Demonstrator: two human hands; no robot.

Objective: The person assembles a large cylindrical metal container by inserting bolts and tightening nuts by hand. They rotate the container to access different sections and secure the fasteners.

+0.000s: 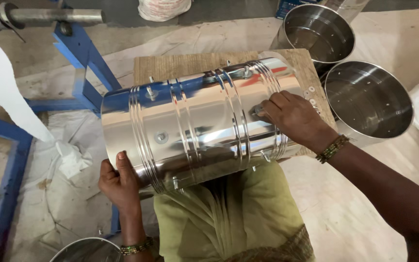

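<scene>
While it lies on its side across the person's lap, the shiny steel drum (195, 126) rests partly on a wooden board (180, 65) behind it, ribbed bands ringing its body and small bolts (150, 92) with washers sticking out of the wall. Left hand (118, 182) grips the near-left rim, thumb up on the metal, fingers curled under the edge (fingertips hidden). Right hand (292, 119) sits on top near the right end, fingers bunched and pinched around a small fastener (257, 110) on the drum wall; too small to tell exactly what kind. Beaded bracelets (332, 148) on both wrists. Green cloth (229, 218) covers the lap under the drum. Loose washers (311, 97) lie on the board just right of the hand. Two open steel tubs (369, 99) stand right of the board, touching or nearly so. Blue metal frame (81, 63) to the left, crumpled white sheet (69, 155) on the floor beside it.
</scene>
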